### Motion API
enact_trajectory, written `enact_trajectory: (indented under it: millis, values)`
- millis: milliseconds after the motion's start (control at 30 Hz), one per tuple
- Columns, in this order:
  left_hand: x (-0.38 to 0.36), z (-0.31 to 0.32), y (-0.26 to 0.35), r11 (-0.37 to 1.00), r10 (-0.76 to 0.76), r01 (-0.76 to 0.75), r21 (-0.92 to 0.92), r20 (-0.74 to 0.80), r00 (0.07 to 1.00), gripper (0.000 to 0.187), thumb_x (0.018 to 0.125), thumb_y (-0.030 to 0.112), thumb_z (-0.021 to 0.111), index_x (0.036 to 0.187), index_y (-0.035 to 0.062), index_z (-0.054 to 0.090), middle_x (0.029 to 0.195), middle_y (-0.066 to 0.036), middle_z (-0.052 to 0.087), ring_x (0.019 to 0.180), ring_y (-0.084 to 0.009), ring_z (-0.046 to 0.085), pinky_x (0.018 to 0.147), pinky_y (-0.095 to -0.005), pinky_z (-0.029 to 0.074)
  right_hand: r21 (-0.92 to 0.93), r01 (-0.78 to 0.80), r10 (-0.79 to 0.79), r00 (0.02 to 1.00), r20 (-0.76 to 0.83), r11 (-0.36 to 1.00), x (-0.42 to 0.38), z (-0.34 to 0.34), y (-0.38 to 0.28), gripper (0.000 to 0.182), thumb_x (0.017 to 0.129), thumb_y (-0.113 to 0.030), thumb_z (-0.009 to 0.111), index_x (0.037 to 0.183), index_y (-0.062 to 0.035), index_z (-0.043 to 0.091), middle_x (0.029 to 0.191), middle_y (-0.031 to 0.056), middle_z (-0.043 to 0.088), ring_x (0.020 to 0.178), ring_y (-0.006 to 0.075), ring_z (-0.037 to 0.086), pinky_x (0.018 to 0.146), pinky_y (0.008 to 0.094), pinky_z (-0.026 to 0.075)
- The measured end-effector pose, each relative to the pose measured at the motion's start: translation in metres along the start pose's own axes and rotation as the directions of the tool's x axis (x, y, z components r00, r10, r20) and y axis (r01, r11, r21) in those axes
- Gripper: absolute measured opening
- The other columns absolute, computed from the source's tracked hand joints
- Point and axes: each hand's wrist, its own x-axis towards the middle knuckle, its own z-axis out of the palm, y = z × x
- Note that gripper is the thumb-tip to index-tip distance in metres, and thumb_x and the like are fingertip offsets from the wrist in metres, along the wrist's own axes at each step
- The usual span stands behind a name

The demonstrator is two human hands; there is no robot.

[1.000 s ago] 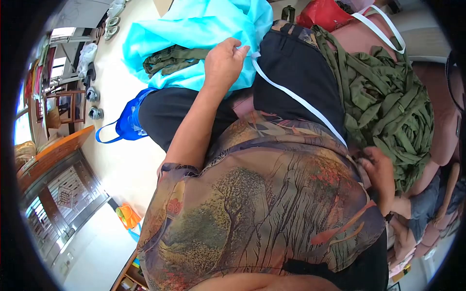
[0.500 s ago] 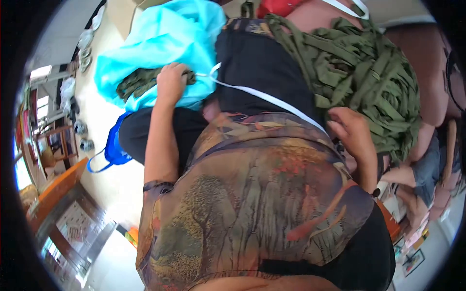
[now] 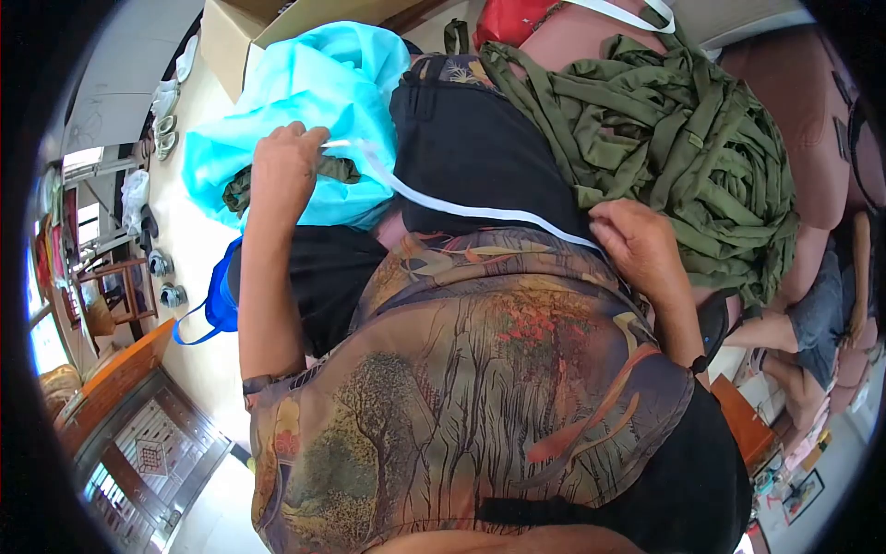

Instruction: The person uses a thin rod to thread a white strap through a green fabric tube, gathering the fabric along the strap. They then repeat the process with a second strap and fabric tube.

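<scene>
My left hand (image 3: 286, 171) is closed, pinching one end of a flat white strap (image 3: 452, 207) above a light blue plastic bag (image 3: 314, 88). The strap runs slackly across my lap to the right, its far part disappearing beside my right hand. Dark green cloth strips (image 3: 340, 170) lie in the bag's mouth, partly behind my left hand. At the right, my right hand (image 3: 643, 242) has its fingers curled together, close to a large tangled heap of green cloth strips (image 3: 674, 138). Whatever it grips, if anything, is hidden.
A cardboard box (image 3: 231, 46) stands behind the bag. Beside my left leg is a blue bag with a handle (image 3: 220, 291). A red item (image 3: 508, 20) lies at the top. Shoes (image 3: 166, 134) line the floor at left; another person's legs (image 3: 784, 342) show at right.
My left hand has moved up and left, drawing the white strap along. My right hand has shifted slightly left, fingers more closed. The view has also shifted a little.
</scene>
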Motion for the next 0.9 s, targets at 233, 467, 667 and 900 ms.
enact_trajectory:
  millis: [233, 467, 667, 900]
  values:
    - [0.018, -0.085, 0.129, 0.912, 0.378, -0.41, -0.027, -0.337, 0.862, 0.038, 0.077, 0.02, 0.062, 0.113, 0.0274, 0.068, 0.127, -0.005, 0.056, 0.125, -0.0269, 0.048, 0.108, -0.0546, 0.029, 0.894, -0.03, 0.056, 0.998, 0.006, 0.447, 0.053, 0.018, -0.039, 0.036, 0.102, -0.028, 0.048, 0.109, 0.0036, 0.064, 0.099, 0.0095, 0.068, 0.092, 0.0182, 0.065, 0.085, 0.0306, 0.05]
    - [0.047, -0.057, 0.192, 0.736, 0.502, -0.637, -0.231, -0.444, 0.742, 0.034, 0.078, 0.019, 0.06, 0.11, 0.0301, 0.065, 0.146, 0.004, 0.045, 0.142, -0.0231, 0.031, 0.114, -0.0582, 0.018, 0.969, -0.239, -0.087, 0.968, 0.233, -0.061, 0.051, 0.017, -0.041, 0.035, 0.093, -0.025, 0.062, 0.114, 0.0035, 0.065, 0.112, 0.0095, 0.066, 0.099, 0.0177, 0.063, 0.088, 0.0305, 0.051]
    - [0.058, -0.046, 0.208, 0.69, 0.558, -0.686, -0.231, -0.435, 0.707, 0.047, 0.079, 0.018, 0.06, 0.124, 0.0305, 0.056, 0.149, 0.003, 0.042, 0.141, -0.0237, 0.032, 0.115, -0.0567, 0.018, 0.949, -0.174, -0.065, 0.985, 0.163, -0.261, 0.039, 0.017, -0.021, 0.036, 0.093, -0.017, 0.062, 0.122, 0.0034, 0.058, 0.116, 0.0102, 0.064, 0.098, 0.0161, 0.063, 0.083, 0.0263, 0.052]
    - [0.086, -0.003, 0.167, 0.757, 0.322, -0.438, -0.485, -0.306, 0.896, 0.045, 0.076, 0.018, 0.071, 0.117, 0.0038, 0.059, 0.123, -0.016, 0.06, 0.116, -0.0353, 0.054, 0.099, -0.0462, 0.041, 1.0, 0.014, 0.249, 0.968, -0.019, 0.02, 0.008, -0.016, 0.019, 0.02, 0.102, -0.023, 0.05, 0.107, -0.0041, 0.055, 0.066, -0.0002, 0.046, 0.048, 0.0076, 0.039, 0.041, 0.0209, 0.029]
